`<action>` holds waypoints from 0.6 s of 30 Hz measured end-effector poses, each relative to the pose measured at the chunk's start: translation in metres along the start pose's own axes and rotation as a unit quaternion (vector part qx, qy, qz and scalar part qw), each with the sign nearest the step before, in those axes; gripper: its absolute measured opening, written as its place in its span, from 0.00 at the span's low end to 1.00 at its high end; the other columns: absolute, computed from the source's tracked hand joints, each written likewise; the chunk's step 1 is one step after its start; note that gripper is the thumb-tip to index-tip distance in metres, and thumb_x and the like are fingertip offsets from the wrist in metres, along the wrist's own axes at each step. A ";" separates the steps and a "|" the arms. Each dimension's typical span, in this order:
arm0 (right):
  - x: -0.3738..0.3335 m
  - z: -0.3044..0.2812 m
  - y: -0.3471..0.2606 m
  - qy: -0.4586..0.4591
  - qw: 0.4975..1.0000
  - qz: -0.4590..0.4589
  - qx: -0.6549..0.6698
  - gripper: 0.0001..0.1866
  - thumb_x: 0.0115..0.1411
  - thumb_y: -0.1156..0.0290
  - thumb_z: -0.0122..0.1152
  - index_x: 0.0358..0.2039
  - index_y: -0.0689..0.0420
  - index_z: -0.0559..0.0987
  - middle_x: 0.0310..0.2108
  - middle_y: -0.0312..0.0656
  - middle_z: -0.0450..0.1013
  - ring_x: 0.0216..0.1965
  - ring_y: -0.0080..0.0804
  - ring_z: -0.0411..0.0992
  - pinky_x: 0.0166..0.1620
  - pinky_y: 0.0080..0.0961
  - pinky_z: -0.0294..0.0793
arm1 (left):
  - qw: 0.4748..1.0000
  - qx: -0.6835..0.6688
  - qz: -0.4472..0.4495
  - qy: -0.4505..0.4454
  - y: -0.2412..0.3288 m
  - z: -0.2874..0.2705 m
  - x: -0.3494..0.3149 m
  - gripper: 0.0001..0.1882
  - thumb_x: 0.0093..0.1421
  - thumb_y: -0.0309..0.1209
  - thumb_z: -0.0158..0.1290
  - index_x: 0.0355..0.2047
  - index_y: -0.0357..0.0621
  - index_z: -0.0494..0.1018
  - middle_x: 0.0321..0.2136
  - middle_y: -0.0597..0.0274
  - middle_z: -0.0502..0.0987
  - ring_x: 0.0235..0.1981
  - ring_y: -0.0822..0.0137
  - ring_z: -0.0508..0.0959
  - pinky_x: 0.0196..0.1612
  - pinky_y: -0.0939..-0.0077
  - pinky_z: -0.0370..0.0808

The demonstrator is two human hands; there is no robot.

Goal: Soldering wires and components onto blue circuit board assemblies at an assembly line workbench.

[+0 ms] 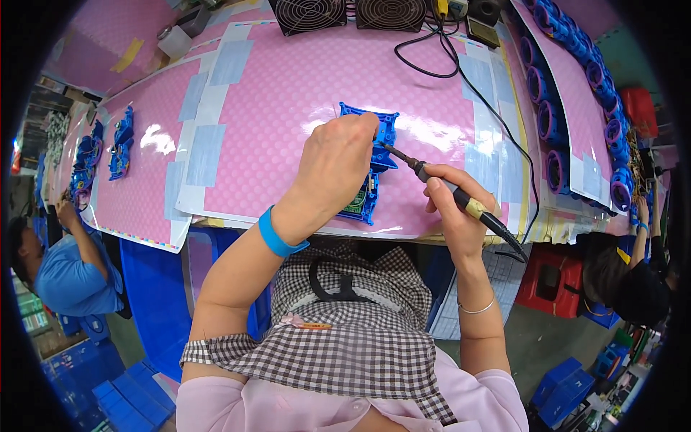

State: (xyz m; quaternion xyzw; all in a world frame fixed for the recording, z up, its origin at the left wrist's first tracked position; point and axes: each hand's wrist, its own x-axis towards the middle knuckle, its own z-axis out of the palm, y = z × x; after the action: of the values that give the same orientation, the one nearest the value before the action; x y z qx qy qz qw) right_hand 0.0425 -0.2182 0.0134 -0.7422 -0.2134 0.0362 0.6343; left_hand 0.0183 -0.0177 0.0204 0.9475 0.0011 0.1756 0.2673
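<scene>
My right hand [461, 209] grips a soldering iron [450, 191] with a dark handle and a band of yellow tape. Its tip reaches the blue plastic housing [386, 124] lying on the pink mat in front of me. Over the housing's left side my left hand [337, 162] is closed, back of the hand up. Its fingertips are hidden, and a thin wire-like line shows just above the knuckles; what they pinch I cannot make out. A green circuit board [355, 205] shows in the lower part of the housing, partly covered by my left wrist.
The iron's black cable [515, 137] curves along the right of the mat. Two fans [309, 14] stand at the back. Blue round housings [553, 119] line a rack at right. More blue parts [121, 144] lie at left. Co-workers sit at left [75, 273] and right [626, 273].
</scene>
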 end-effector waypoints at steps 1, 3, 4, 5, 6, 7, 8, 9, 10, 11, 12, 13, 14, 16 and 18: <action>0.000 0.000 0.000 0.000 1.000 0.001 -0.003 0.09 0.58 0.78 0.58 0.39 0.66 0.80 0.24 0.40 0.76 0.21 0.20 0.72 0.25 0.14 0.69 | 1.000 0.002 0.000 -0.002 0.000 0.001 0.000 0.02 0.55 0.23 0.47 0.26 0.37 0.67 0.23 0.48 0.73 0.29 0.46 0.76 0.31 0.53 0.71; 0.000 0.000 0.000 -0.002 1.000 -0.002 -0.004 0.09 0.58 0.78 0.58 0.39 0.66 0.80 0.24 0.40 0.76 0.21 0.20 0.72 0.25 0.14 0.69 | 1.000 0.005 -0.002 -0.003 0.000 0.002 0.001 0.02 0.55 0.23 0.47 0.27 0.37 0.68 0.23 0.48 0.73 0.29 0.46 0.75 0.31 0.53 0.71; 0.000 0.000 0.000 -0.004 1.000 -0.005 -0.004 0.09 0.58 0.78 0.58 0.39 0.66 0.80 0.24 0.40 0.76 0.21 0.20 0.72 0.25 0.14 0.69 | 1.000 0.008 -0.003 -0.003 0.000 0.002 0.001 0.02 0.55 0.23 0.48 0.27 0.37 0.69 0.23 0.48 0.73 0.28 0.46 0.75 0.30 0.53 0.71; 0.000 0.001 -0.001 -0.005 1.000 -0.005 -0.003 0.09 0.58 0.78 0.58 0.39 0.66 0.80 0.24 0.40 0.76 0.21 0.20 0.72 0.25 0.14 0.69 | 1.000 0.009 -0.004 -0.002 -0.001 0.000 0.000 0.02 0.55 0.23 0.48 0.27 0.37 0.69 0.23 0.48 0.73 0.28 0.46 0.75 0.30 0.53 0.71; 0.001 0.001 -0.001 -0.006 1.000 -0.012 -0.014 0.09 0.58 0.78 0.58 0.39 0.66 0.80 0.24 0.40 0.76 0.21 0.20 0.72 0.25 0.14 0.70 | 0.999 -0.016 0.015 0.040 -0.002 -0.003 -0.001 0.03 0.55 0.24 0.50 0.27 0.37 0.71 0.23 0.49 0.73 0.27 0.48 0.76 0.29 0.56 0.71; 0.001 0.000 -0.001 -0.007 0.999 -0.020 -0.025 0.09 0.58 0.78 0.58 0.39 0.66 0.80 0.23 0.40 0.76 0.21 0.20 0.72 0.25 0.14 0.70 | 0.995 -0.042 0.034 0.083 -0.002 -0.008 -0.001 0.04 0.55 0.25 0.52 0.28 0.37 0.74 0.23 0.50 0.74 0.27 0.50 0.76 0.28 0.58 0.71; 0.000 0.000 -0.001 -0.007 0.999 -0.020 -0.023 0.09 0.58 0.78 0.58 0.39 0.66 0.80 0.23 0.40 0.76 0.21 0.20 0.72 0.25 0.14 0.70 | 0.995 -0.040 0.034 0.083 -0.002 -0.016 -0.003 0.04 0.55 0.25 0.52 0.28 0.37 0.74 0.23 0.50 0.74 0.27 0.50 0.76 0.28 0.58 0.71; -0.001 -0.001 -0.001 -0.004 1.000 -0.018 -0.021 0.10 0.58 0.78 0.58 0.39 0.66 0.80 0.24 0.41 0.76 0.21 0.20 0.72 0.25 0.15 0.70 | 0.987 -0.094 -0.046 0.125 -0.001 -0.027 -0.004 0.05 0.54 0.28 0.56 0.28 0.38 0.76 0.23 0.52 0.75 0.26 0.54 0.76 0.28 0.61 0.70; -0.002 -0.002 -0.001 -0.001 1.000 -0.016 -0.018 0.10 0.57 0.78 0.58 0.39 0.66 0.80 0.24 0.41 0.76 0.21 0.20 0.72 0.26 0.15 0.70 | 0.967 -0.147 -0.126 0.166 -0.002 -0.033 -0.006 0.07 0.53 0.30 0.59 0.29 0.38 0.78 0.23 0.53 0.75 0.25 0.57 0.76 0.27 0.63 0.70; -0.002 -0.003 0.000 0.002 1.000 -0.015 -0.019 0.10 0.57 0.78 0.58 0.39 0.66 0.80 0.24 0.41 0.76 0.21 0.20 0.72 0.26 0.15 0.70 | 0.967 -0.149 -0.124 0.164 -0.006 -0.034 -0.009 0.07 0.53 0.30 0.59 0.29 0.38 0.78 0.23 0.53 0.75 0.25 0.57 0.76 0.27 0.63 0.70; -0.002 -0.003 -0.001 0.008 1.000 -0.001 0.005 0.10 0.57 0.78 0.58 0.40 0.66 0.79 0.25 0.42 0.76 0.21 0.21 0.72 0.26 0.15 0.70 | 0.970 -0.126 -0.163 0.129 -0.008 -0.037 -0.013 0.10 0.51 0.33 0.62 0.29 0.39 0.79 0.24 0.54 0.76 0.25 0.59 0.76 0.28 0.65 0.69; -0.002 -0.004 -0.001 0.014 0.999 0.014 0.030 0.10 0.57 0.79 0.58 0.40 0.67 0.79 0.25 0.42 0.76 0.21 0.22 0.72 0.26 0.16 0.70 | 0.969 -0.103 -0.202 0.094 -0.009 -0.038 -0.017 0.12 0.49 0.35 0.64 0.29 0.39 0.80 0.24 0.54 0.76 0.25 0.62 0.76 0.28 0.67 0.69; -0.002 -0.004 -0.002 0.012 0.999 0.021 0.034 0.10 0.57 0.79 0.58 0.40 0.67 0.79 0.26 0.43 0.76 0.22 0.22 0.72 0.27 0.16 0.70 | 0.982 -0.091 -0.116 0.117 -0.012 -0.030 -0.019 0.14 0.48 0.36 0.65 0.29 0.39 0.80 0.24 0.53 0.76 0.24 0.59 0.76 0.30 0.66 0.70; 0.000 -0.002 -0.003 0.009 0.999 0.024 0.033 0.10 0.58 0.79 0.58 0.40 0.67 0.79 0.26 0.43 0.76 0.22 0.22 0.72 0.27 0.16 0.70 | 0.986 -0.063 -0.104 0.114 -0.014 -0.017 -0.016 0.13 0.49 0.36 0.65 0.28 0.39 0.80 0.24 0.53 0.76 0.25 0.58 0.76 0.30 0.65 0.71; -0.001 -0.001 -0.003 0.010 0.999 0.027 0.030 0.10 0.58 0.79 0.58 0.40 0.67 0.79 0.26 0.43 0.76 0.22 0.22 0.71 0.27 0.16 0.70 | 0.990 -0.021 -0.083 0.108 -0.013 -0.010 -0.012 0.11 0.50 0.34 0.63 0.28 0.38 0.80 0.24 0.52 0.77 0.26 0.56 0.77 0.30 0.65 0.71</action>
State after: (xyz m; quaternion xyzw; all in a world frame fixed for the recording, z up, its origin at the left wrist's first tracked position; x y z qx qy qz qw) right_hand 0.0413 -0.2188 0.0167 -0.7286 -0.1854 0.0521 0.6573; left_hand 0.0047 -0.0023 0.0173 0.9137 0.1054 0.2541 0.2990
